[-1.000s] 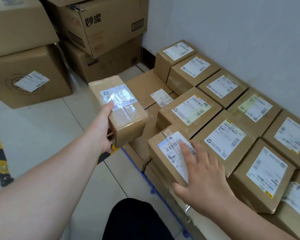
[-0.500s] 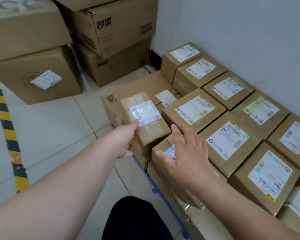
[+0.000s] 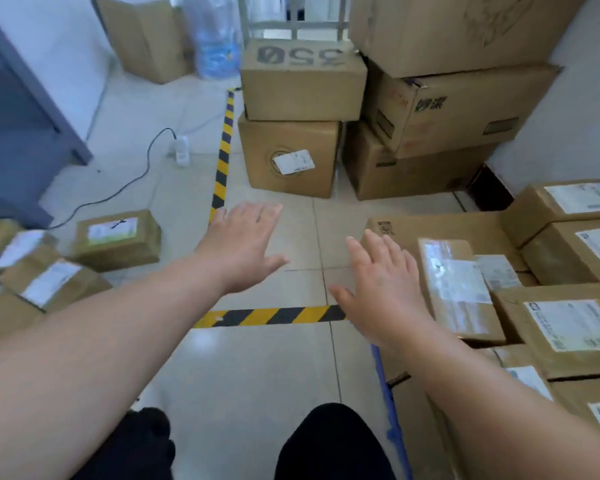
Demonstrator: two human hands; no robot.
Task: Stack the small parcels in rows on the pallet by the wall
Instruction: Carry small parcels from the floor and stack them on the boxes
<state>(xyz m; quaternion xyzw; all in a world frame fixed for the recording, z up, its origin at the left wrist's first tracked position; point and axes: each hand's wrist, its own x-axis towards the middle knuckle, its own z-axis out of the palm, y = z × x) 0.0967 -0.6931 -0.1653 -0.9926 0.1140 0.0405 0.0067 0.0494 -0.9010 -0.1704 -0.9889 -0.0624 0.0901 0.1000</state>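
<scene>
1. The loose parcels [image 3: 45, 282] waiting to be stacked lie in a blurred heap at the left edge of the frame. One labelled parcel [image 3: 118, 237] sits on the floor [image 3: 257, 368] just right of that heap, nearest the centre.
2. They are small brown cardboard boxes bound in clear tape, each with a paper label on top. I judge them stiff-sided and light enough for one hand. What is inside cannot be told, so neither can how fragile they are.
3. The tape looks glossy, so fingers may slip on it. The surest hold is probably across the narrow width, thumb on one long side and fingers on the other.
4. The left hand [image 3: 243, 247] hovers over the tiles at mid-frame, palm down, fingers straight and spread, holding nothing. The labelled parcel lies to its left in the frame, near but apart.
5. The right hand [image 3: 385, 289] is right of centre, also flat, spread and empty. It is just beside a taped parcel [image 3: 454, 289] at the near-left corner of the load. Whether it touches the cardboard there cannot be told.
6. The pallet [image 3: 390, 400] shows only as a blue edge at lower right. Its stacked parcels [image 3: 575, 330] run in rows up the right side of the frame toward the wall [image 3: 589, 98].
</scene>
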